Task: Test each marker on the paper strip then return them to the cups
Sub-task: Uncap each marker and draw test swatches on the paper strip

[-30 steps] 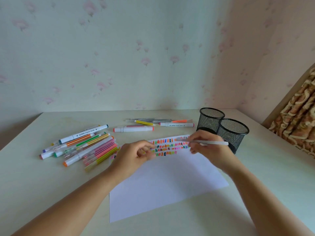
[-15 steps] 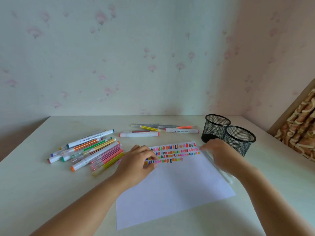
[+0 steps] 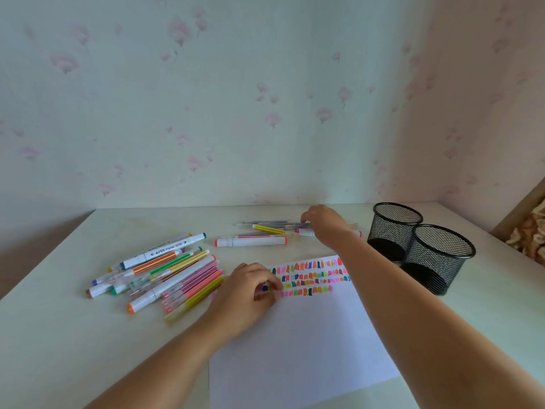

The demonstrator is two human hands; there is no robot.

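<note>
Work surface: a pale table point(image 3: 59, 335) set against flowered wallpaper point(image 3: 206, 113).

1. The task item in hand is the small group of markers point(image 3: 267, 228) at upper centre of the frame. My right hand point(image 3: 324, 224) is over its right end, fingers bent down onto the barrels. Whether one is already pinched I cannot tell.
2. My advice is to take one barrel only, near its middle, and lift it straight up so the neighbours do not roll.
3. The paper point(image 3: 295, 343) lies at lower centre, with rows of colour swatches point(image 3: 309, 278) along its top edge. My left hand point(image 3: 247, 290) rests on the upper left corner, fingers curled (they may hide a cap; I cannot tell). Hold that pressure so the sheet stays put under the stroke.
4. Place the next mark in the free space after the lowest row.
5. The large pile of markers point(image 3: 165, 273) lies at centre left, apart from the paper's edge.
6. The two mesh cups point(image 3: 439, 255) stand at right, touching, with no markers visible inside, so the return step appears not yet begun.
</note>
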